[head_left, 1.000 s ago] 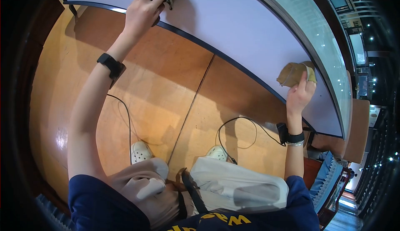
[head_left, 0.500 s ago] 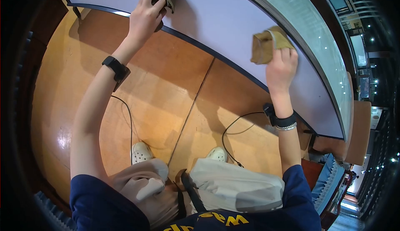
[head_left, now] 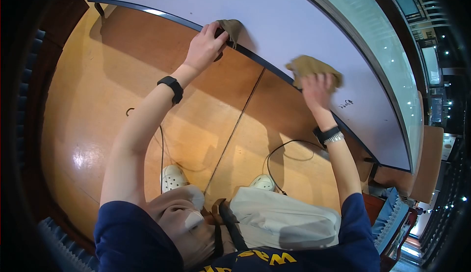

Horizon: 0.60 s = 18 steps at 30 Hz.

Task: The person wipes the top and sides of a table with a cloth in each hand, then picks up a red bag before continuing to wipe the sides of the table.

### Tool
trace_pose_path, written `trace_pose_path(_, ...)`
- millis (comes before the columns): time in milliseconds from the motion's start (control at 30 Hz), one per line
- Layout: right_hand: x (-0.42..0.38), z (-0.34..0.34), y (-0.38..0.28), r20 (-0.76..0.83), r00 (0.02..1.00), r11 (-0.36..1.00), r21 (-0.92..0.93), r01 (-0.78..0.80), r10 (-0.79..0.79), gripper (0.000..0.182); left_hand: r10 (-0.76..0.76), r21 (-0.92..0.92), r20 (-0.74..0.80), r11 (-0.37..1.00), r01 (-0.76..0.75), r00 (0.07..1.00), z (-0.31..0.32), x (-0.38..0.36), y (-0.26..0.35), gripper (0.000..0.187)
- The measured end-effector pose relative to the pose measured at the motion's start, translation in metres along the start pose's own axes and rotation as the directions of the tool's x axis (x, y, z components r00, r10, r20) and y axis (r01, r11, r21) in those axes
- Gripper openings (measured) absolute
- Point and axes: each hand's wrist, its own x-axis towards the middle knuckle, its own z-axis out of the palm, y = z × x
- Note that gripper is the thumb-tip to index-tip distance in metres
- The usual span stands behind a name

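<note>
My left hand (head_left: 203, 49) is closed round a dark olive cloth (head_left: 230, 30) at the near edge of the white table (head_left: 274, 12). Something dark shows between its fingers; what it is, I cannot make out. Farther right, my right hand (head_left: 318, 89) grips a tan-olive cloth (head_left: 314, 70) and presses it against the tabletop close to the same edge. Motion blurs these fingers and the cloth. A small dark scribble (head_left: 345, 103) marks the white surface just right of this hand.
A glass strip (head_left: 387, 51) runs along the table's far side. Below lies an orange floor (head_left: 122, 139) with thin black cables (head_left: 269, 161). At the right stand a brown chair (head_left: 427, 164) and a blue lace-trimmed cover (head_left: 390, 215).
My left hand has moved right and nearer with its cloth. My right hand has shifted left and nearer, flattening its cloth; the scribble now shows on the table.
</note>
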Motion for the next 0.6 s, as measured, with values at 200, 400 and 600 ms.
trace_pose_path(200, 0.080, 0.026, -0.084, -0.122, 0.976, 0.968, 0.151, 0.200, -0.183, 0.034, 0.140, 0.155, 0.162, 0.974, -0.165, 0.977, 0.006, -0.016, -0.009, 0.031)
trace_pose_path(400, 0.080, 0.019, -0.100, -0.034, 0.997, 0.961, 0.264, 0.082, -0.076, 0.042, 0.102, 0.144, 0.199, 0.981, -0.132, 0.975, 0.021, -0.031, -0.012, 0.031)
trace_pose_path(600, -0.025, 0.022, -0.044, 0.158, 0.981, 0.981, 0.176, 0.083, -0.112, 0.051, 0.047, 0.087, 0.170, 0.994, -0.063, 0.984, 0.022, -0.032, -0.007, 0.025)
